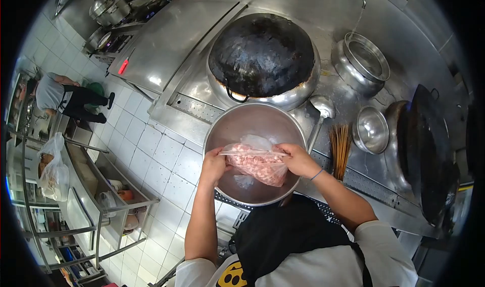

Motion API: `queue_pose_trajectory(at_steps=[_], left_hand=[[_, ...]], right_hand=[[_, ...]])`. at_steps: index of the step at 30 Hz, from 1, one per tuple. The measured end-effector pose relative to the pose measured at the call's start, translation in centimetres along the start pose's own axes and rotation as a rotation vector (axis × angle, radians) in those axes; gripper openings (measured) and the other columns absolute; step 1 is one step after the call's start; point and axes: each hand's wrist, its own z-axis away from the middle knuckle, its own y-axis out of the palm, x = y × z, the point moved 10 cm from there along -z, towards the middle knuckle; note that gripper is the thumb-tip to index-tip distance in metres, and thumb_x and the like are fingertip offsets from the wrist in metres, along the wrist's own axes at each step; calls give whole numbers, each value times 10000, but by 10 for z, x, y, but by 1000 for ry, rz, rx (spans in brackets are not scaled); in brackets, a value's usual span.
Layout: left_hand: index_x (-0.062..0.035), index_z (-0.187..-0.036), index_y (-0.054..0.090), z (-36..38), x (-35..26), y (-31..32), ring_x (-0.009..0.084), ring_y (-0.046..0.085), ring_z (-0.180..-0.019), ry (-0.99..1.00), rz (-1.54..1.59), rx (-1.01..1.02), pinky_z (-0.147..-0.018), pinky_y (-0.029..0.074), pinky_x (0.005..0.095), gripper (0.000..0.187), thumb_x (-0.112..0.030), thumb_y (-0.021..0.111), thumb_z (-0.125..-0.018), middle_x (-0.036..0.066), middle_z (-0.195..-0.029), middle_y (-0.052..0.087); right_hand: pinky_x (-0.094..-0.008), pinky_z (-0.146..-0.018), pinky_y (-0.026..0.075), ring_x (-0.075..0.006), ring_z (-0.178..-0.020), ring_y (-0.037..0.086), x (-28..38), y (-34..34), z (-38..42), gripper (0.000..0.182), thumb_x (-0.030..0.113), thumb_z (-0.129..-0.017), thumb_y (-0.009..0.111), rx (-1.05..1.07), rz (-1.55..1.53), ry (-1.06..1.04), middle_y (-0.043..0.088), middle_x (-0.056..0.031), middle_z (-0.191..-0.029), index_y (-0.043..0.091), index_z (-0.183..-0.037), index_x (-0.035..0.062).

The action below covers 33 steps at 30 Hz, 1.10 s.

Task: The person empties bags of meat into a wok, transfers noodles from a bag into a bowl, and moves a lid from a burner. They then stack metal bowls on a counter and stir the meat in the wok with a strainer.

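Observation:
A clear plastic bag of pinkish chopped meat (260, 165) is held over a large steel bowl (227, 125). My left hand (214, 164) grips the bag's left edge, fingers closed on the plastic. On the opposite side my right hand (299, 159) pinches the bag's right edge. The bag hangs between both hands, its upper edge stretched across. Some clear plastic lies against the bowl's inside above and below the meat.
Beyond the bowl sits a black wok (262, 54) upside down on a steel rim. To the right are a ladle (322, 105), a bamboo brush (339, 148), a small steel bowl (372, 130) and a pot (361, 59) under running water. Another person (65, 97) stands at far left.

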Motion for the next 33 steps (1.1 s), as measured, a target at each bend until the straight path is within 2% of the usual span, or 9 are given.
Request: queue_pose_trajectory(at_steps=[6, 7, 14, 17, 19, 22, 26, 30, 33], left_hand=[[95, -1155, 588, -3, -23, 38, 226, 694, -825, -61, 325, 361, -665, 587, 326, 328, -94, 403, -961, 193, -1019, 680], [96, -1175, 582, -2, -30, 40, 259, 688, -925, -82, 306, 391, -781, 580, 364, 344, -118, 418, -961, 204, -1088, 670], [87, -1201, 574, 49, -153, 84, 288, 648, -1069, 74, 475, 487, -939, 521, 412, 389, -190, 490, -940, 191, -1177, 647], [17, -1290, 541, 84, -206, 153, 312, 596, -1167, 163, 508, 783, -1020, 477, 450, 478, -313, 488, -949, 180, -1276, 605], [11, -1299, 534, 94, -233, 198, 307, 596, -1164, 459, 426, 687, -1015, 483, 447, 481, -322, 482, -955, 170, -1276, 605], [7, -1326, 506, 134, -250, 324, 298, 566, -1201, 104, 628, 1156, -1031, 456, 453, 523, -322, 469, -921, 161, -1311, 581], [-37, -1361, 480, 200, -252, 496, 295, 537, -1233, 120, 531, 1188, -1058, 415, 482, 512, -348, 422, -959, 146, -1343, 556], [-57, -1447, 340, 288, -195, 605, 291, 459, -1294, 67, 280, 1276, -1034, 363, 575, 716, -605, 326, -988, 132, -1413, 463], [-58, -1413, 386, 328, -156, 683, 291, 521, -1243, 101, 132, 1331, -981, 444, 542, 683, -579, 451, -976, 133, -1386, 490]], right_hand=[[-341, -984, 482, -238, -1150, 594, -19, 6, -4, 491, 18, -876, 491, 8, -906, 223, 591, -151, -1282, 501, -1362, -50], [-363, -1028, 471, -245, -1207, 566, -2, 0, 2, 508, 3, -906, 454, 43, -954, 238, 541, -175, -1337, 433, -1412, -32], [-335, -1080, 384, -197, -1259, 491, 65, -58, 19, 512, 170, -952, 466, -47, -1110, -288, 514, -114, -1380, 424, -1439, 17], [-329, -1070, 400, -174, -1227, 521, 97, -107, 74, 469, 217, -996, 438, -91, -1158, -238, 533, -95, -1366, 439, -1432, 46], [-332, -1061, 419, -163, -1203, 544, 116, -144, 113, 442, 246, -1014, 429, -111, -1309, -309, 545, -88, -1356, 463, -1412, 57], [-371, -1035, 465, -201, -1163, 604, 109, -211, 179, 424, 310, -1025, 387, -288, -1486, -260, 590, -102, -1322, 527, -1334, 57], [-422, -1021, 470, -268, -1114, 634, 68, -324, 280, 459, 304, -1003, 318, -728, -1478, -257, 649, -173, -1214, 544, -1258, -2], [-451, -998, 483, -320, -1043, 656, 2, -419, 379, 433, 272, -1003, 302, -912, -1334, -259, 681, -168, -1116, 607, -1159, 8], [-431, -921, 526, -273, -1015, 660, -69, -482, 424, 360, 187, -985, 344, -1051, -1171, -268, 669, -158, -1136, 613, -1158, 23]])
